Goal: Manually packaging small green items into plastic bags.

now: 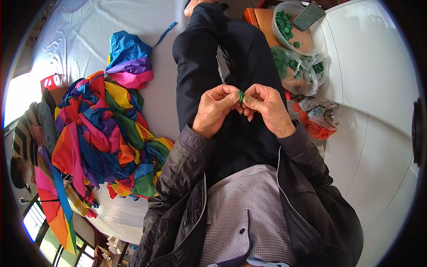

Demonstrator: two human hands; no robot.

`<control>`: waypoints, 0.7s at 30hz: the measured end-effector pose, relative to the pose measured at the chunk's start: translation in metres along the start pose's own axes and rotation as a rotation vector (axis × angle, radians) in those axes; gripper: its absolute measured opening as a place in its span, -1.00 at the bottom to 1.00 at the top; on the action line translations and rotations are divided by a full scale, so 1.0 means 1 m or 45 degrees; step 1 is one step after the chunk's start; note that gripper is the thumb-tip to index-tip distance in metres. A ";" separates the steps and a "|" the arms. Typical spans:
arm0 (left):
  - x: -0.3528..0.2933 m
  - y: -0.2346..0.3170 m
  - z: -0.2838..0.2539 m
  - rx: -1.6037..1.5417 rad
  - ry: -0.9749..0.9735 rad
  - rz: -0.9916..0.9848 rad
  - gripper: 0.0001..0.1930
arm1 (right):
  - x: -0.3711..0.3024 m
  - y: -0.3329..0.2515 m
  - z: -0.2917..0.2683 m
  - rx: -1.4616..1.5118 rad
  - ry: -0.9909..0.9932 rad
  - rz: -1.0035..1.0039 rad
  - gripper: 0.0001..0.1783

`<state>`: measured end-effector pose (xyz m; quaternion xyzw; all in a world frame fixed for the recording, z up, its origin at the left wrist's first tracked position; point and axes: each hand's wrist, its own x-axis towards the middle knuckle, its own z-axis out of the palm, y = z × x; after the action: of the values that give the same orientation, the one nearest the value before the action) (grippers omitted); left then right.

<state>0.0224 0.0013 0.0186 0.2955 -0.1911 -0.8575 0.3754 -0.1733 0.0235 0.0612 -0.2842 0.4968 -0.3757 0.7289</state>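
Observation:
Above my lap, a small round green piece (240,96) is pinched between the fingertips of both hands. My left hand (217,109) closes on its left side, thumb and forefinger pressed together. From the other side, my right hand (266,107) grips it with thumb and fingers. The piece looks like a small plastic part, partly covered by the fingertips, and I cannot make out its exact kind. Similar green pieces (283,24) lie in a clear round tub (307,44) at the upper right. More show through a clear plastic bag (307,80) beside my knee.
A phone (308,16) rests on the tub's rim. An orange-red bag (316,127) lies below. To my left, a heap of rainbow-coloured fabric (106,133) and a smaller bundle (129,58) lie on a pale sheet (164,66). A person (22,164) and an open umbrella (55,204) are at the far left.

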 end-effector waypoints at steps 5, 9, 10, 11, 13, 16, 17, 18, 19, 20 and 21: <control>0.000 -0.002 -0.002 -0.028 0.044 0.000 -0.89 | 0.001 -0.001 -0.002 -0.066 0.012 -0.036 -0.89; 0.000 -0.002 -0.003 -0.071 0.050 0.001 -0.90 | 0.000 -0.008 0.002 0.001 0.028 -0.054 -0.87; 0.000 -0.002 -0.003 -0.069 0.065 0.005 -0.89 | 0.000 -0.009 0.002 0.011 0.033 -0.050 -0.86; 0.000 -0.002 -0.003 -0.068 0.077 0.006 -0.89 | 0.000 -0.010 0.003 0.021 0.042 -0.046 -0.85; 0.000 -0.001 -0.001 -0.067 0.085 0.006 -0.89 | -0.001 -0.010 0.003 0.032 0.055 -0.044 -0.84; 0.003 -0.002 0.003 0.014 0.122 0.023 -0.89 | -0.003 -0.011 0.005 -0.056 0.064 -0.127 -0.85; 0.003 -0.003 0.005 0.011 0.102 0.017 -0.89 | -0.003 -0.010 0.006 -0.062 0.081 -0.136 -0.85; 0.003 -0.004 0.007 0.074 0.138 0.043 -0.90 | -0.003 -0.008 0.005 -0.084 0.080 -0.119 -0.84; 0.002 -0.006 0.008 0.137 0.171 0.069 -0.90 | -0.001 -0.005 0.005 -0.108 0.082 -0.103 -0.84; 0.002 -0.007 0.009 0.197 0.201 0.097 -0.90 | -0.001 -0.002 0.004 -0.132 0.086 -0.088 -0.83; 0.001 -0.006 0.007 0.191 0.166 0.096 -0.90 | 0.001 -0.001 0.004 -0.147 0.113 -0.105 -0.83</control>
<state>0.0134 0.0053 0.0202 0.3705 -0.2407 -0.8050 0.3959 -0.1695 0.0223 0.0629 -0.3292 0.5373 -0.3884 0.6723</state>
